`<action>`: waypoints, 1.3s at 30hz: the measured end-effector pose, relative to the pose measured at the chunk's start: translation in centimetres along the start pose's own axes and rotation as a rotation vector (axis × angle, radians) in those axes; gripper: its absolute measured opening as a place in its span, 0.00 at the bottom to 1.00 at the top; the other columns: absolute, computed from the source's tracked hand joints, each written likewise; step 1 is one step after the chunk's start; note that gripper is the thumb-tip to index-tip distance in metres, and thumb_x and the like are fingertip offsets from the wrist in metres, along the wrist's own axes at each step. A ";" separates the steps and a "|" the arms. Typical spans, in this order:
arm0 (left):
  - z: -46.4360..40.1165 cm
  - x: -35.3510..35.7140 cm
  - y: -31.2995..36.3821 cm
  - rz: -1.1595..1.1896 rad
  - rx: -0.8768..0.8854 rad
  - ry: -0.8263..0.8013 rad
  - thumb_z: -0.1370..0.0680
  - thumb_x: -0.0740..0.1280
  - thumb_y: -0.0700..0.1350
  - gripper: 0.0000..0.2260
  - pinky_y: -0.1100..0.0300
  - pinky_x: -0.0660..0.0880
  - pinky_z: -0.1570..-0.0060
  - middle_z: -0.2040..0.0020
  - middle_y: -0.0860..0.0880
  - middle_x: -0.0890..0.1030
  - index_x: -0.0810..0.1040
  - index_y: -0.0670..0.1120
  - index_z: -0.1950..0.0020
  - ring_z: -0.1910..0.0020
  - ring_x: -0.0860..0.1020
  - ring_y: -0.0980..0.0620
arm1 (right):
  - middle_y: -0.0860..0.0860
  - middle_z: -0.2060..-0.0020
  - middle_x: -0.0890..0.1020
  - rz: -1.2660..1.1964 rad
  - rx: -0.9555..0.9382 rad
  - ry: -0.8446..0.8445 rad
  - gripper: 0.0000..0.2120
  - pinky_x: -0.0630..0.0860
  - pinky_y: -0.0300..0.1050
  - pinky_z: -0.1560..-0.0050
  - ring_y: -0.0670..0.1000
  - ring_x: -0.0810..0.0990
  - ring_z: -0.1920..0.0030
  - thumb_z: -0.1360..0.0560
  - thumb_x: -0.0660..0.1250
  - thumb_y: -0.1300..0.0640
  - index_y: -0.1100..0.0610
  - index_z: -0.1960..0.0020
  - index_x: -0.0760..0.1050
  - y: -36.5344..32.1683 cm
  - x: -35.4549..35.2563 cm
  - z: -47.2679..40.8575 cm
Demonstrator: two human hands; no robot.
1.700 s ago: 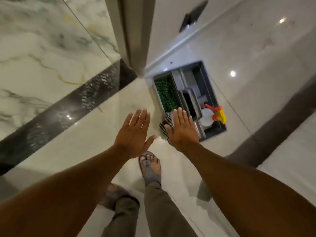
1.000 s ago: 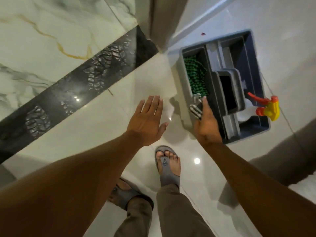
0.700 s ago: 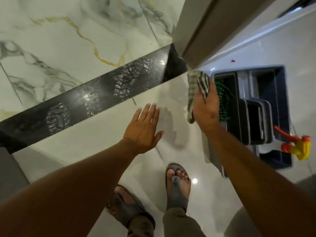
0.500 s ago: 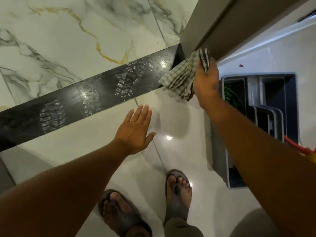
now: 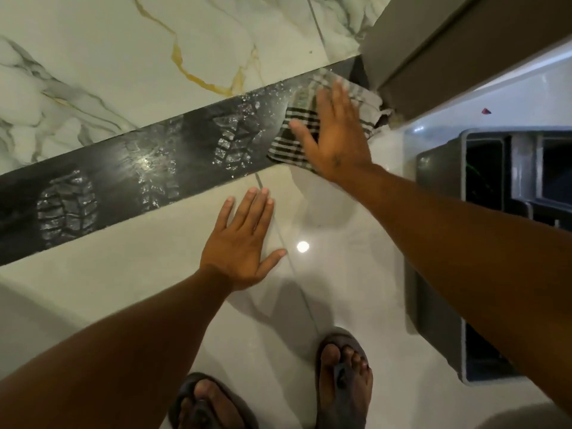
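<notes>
A checked cloth [image 5: 289, 131], grey-green with dark stripes, lies spread against the black band [image 5: 130, 168] at the foot of the marble wall [image 5: 154, 57], close to the door frame. My right hand [image 5: 335, 136] presses flat on the cloth with straight fingers. My left hand [image 5: 243, 239] is held out flat with fingers together, over the glossy pale floor just below the black band, holding nothing.
A grey cleaning caddy [image 5: 439, 243] stands on the floor at the right, partly hidden by my right forearm. A beige door frame [image 5: 433, 48] rises at the top right. My feet in dark sandals [image 5: 343, 379] stand at the bottom.
My right hand took the checked cloth from the caddy, lifted it up to the left and now presses it flat on the black band. My left hand stayed held out flat.
</notes>
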State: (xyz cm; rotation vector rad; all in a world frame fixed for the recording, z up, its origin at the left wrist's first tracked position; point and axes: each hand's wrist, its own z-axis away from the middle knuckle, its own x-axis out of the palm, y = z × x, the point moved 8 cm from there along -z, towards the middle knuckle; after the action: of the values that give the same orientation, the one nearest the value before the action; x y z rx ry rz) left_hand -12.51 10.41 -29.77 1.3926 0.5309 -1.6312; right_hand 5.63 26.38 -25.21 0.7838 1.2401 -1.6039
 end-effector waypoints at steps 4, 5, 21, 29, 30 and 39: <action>-0.3 0.1 -0.2 0.029 0.019 0.100 0.18 0.50 0.69 0.42 0.43 0.40 0.16 0.13 0.42 0.49 0.49 0.42 0.14 0.13 0.45 0.44 | 0.64 0.17 0.47 0.152 0.194 0.097 0.45 0.42 0.63 0.18 0.62 0.44 0.17 0.20 0.44 0.27 0.58 0.16 0.46 1.0 0.9 -3.6; -0.1 0.1 -0.4 0.019 0.021 0.129 0.18 0.51 0.69 0.42 0.42 0.42 0.16 0.13 0.41 0.50 0.50 0.41 0.14 0.13 0.46 0.43 | 0.64 0.17 0.47 0.156 0.260 0.122 0.47 0.42 0.64 0.18 0.63 0.44 0.17 0.21 0.42 0.25 0.59 0.16 0.46 0.4 1.4 -4.4; -1.5 -0.4 0.7 0.047 0.017 0.192 0.18 0.55 0.67 0.41 0.39 0.51 0.17 0.14 0.41 0.55 0.56 0.40 0.15 0.14 0.52 0.42 | 0.62 0.17 0.54 0.324 -0.046 0.119 0.42 0.49 0.64 0.18 0.62 0.51 0.17 0.18 0.41 0.30 0.61 0.17 0.49 -1.1 0.7 -7.5; 0.1 -0.2 -0.2 0.017 0.028 0.163 0.18 0.53 0.67 0.41 0.37 0.53 0.17 0.14 0.40 0.55 0.55 0.40 0.15 0.14 0.52 0.42 | 0.62 0.17 0.53 0.208 0.155 0.190 0.44 0.48 0.59 0.17 0.61 0.51 0.17 0.19 0.49 0.31 0.62 0.17 0.49 4.0 -0.2 -3.4; 0.2 -0.2 -0.3 0.010 0.022 0.169 0.18 0.53 0.67 0.41 0.37 0.53 0.17 0.14 0.40 0.55 0.55 0.40 0.15 0.14 0.52 0.41 | 0.63 0.17 0.52 0.178 0.207 0.200 0.45 0.47 0.59 0.17 0.61 0.50 0.17 0.19 0.48 0.30 0.62 0.17 0.48 2.9 0.1 -4.3; 0.0 -0.6 0.0 -0.037 0.015 0.169 0.19 0.55 0.68 0.42 0.37 0.53 0.17 0.14 0.39 0.56 0.57 0.39 0.15 0.14 0.54 0.40 | 0.62 0.17 0.53 0.135 0.258 0.256 0.42 0.46 0.57 0.17 0.59 0.49 0.17 0.17 0.50 0.33 0.63 0.17 0.48 2.5 -0.3 -3.5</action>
State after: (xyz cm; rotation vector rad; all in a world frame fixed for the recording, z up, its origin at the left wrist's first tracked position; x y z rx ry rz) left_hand -12.51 10.66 -29.20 1.5485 0.6469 -1.5576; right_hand 7.88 29.66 -26.86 1.2419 1.1394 -1.6072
